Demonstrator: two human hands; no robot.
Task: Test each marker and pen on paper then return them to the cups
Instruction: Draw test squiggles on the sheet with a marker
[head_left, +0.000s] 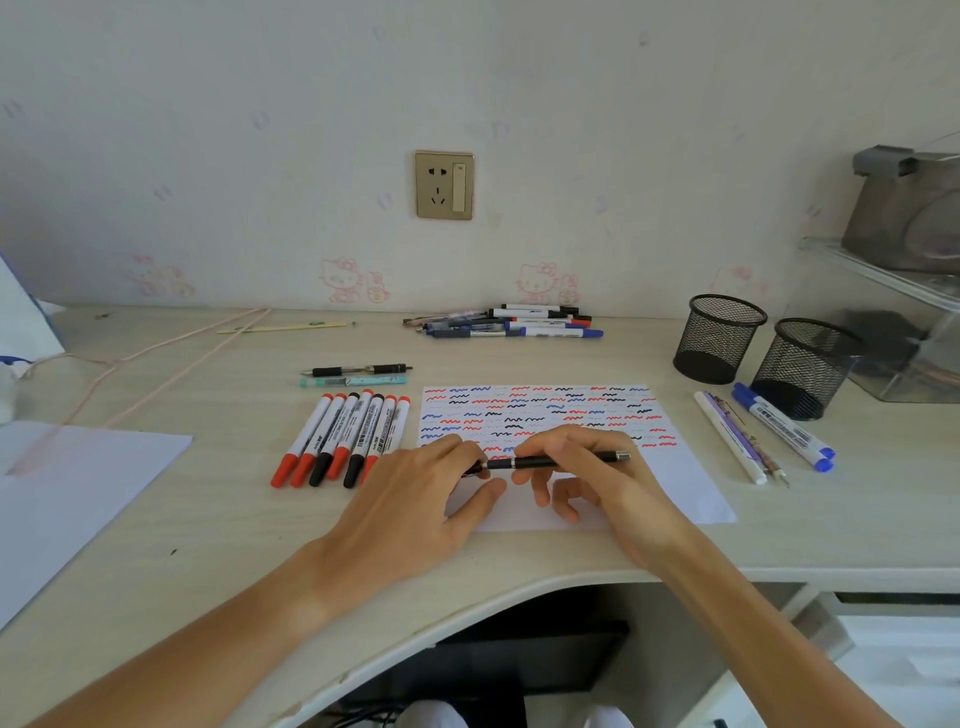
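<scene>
A black pen (561, 460) lies level above the scribbled paper (691, 488), held at both ends. My left hand (415, 499) pinches its left end, likely the cap, and my right hand (587, 467) grips the barrel. Several red and black markers (340, 436) lie in a row left of the paper. Two pens (358, 375) lie behind that row. A pile of markers and pens (504, 322) sits by the wall. Two black mesh cups (719, 338) (802, 366) stand at the right, with blue markers and thin pens (763, 434) lying in front of them.
A blank white sheet (67, 493) lies at the left. A pink cord (156, 353) and a ruler (280, 327) lie at the back left. A clear plastic organizer (904, 312) stands at the far right. The desk's curved front edge (519, 587) runs below my hands.
</scene>
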